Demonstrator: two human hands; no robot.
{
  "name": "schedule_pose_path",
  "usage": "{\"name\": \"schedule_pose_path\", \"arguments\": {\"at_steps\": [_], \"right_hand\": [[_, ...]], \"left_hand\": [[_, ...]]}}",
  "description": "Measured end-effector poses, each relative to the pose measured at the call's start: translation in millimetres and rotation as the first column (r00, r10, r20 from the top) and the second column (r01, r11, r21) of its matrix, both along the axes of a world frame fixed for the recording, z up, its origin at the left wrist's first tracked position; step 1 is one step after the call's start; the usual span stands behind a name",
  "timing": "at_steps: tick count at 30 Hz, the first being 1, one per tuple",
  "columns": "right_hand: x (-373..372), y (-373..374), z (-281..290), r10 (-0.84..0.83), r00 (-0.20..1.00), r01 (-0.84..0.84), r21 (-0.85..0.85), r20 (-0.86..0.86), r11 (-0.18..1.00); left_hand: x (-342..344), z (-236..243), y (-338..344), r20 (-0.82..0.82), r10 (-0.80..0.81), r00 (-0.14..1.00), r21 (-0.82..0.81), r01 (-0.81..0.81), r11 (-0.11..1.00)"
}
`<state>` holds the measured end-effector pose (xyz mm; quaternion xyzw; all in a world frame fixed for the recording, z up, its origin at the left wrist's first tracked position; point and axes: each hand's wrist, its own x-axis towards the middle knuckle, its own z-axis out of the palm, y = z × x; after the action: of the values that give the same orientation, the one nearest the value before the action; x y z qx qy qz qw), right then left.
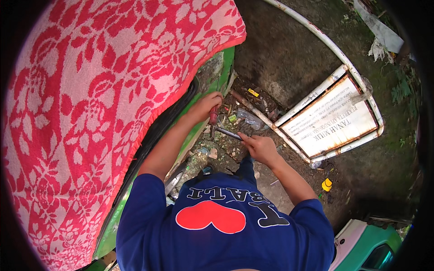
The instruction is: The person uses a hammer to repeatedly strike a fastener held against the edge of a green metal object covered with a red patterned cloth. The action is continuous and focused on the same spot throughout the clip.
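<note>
My left hand (209,105) is closed around a red-handled tool (213,118), held upright beside the green panel edge (227,63). Its exact kind I cannot make out. My right hand (259,147) grips a grey metal bar-like tool (229,133), slanting up and left toward the lower end of the red one. The two tools meet or nearly meet; whether they touch is unclear. A red and pink floral cloth (113,90) covers the top of the green-edged body to my left.
A rusty white-framed sign (332,119) leans at the right on a curved pipe (312,28). Littered ground lies below my hands, with a clear plastic bottle (249,118) and a yellow scrap (326,184). A green and white vehicle-like object (377,246) stands at the lower right.
</note>
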<state>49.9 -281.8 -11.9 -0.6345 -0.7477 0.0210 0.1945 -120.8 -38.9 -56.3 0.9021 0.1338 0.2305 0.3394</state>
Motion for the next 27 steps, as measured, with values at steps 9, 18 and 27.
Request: {"name": "schedule_pose_path", "arguments": {"at_steps": [9, 18, 27], "right_hand": [[-4.2, -23.4, 6.7, 0.178, 0.983, -0.178, 0.002, -0.052, 0.984], [-4.9, -17.1, 19.7, 0.208, 0.975, -0.205, 0.041, -0.076, 0.978], [8.7, -24.6, 19.7, -0.005, 0.974, 0.020, 0.066, -0.225, 0.998]], "left_hand": [[-4.4, -2.3, 2.7, -0.051, 0.019, 0.999, -0.258, -0.031, 0.966], [-1.6, -1.1, -0.8, 0.065, -0.061, 0.996, 0.117, 0.053, 0.992], [-0.4, 3.8, 3.3, 0.023, -0.049, 0.999, 0.090, 0.047, 0.995]]}}
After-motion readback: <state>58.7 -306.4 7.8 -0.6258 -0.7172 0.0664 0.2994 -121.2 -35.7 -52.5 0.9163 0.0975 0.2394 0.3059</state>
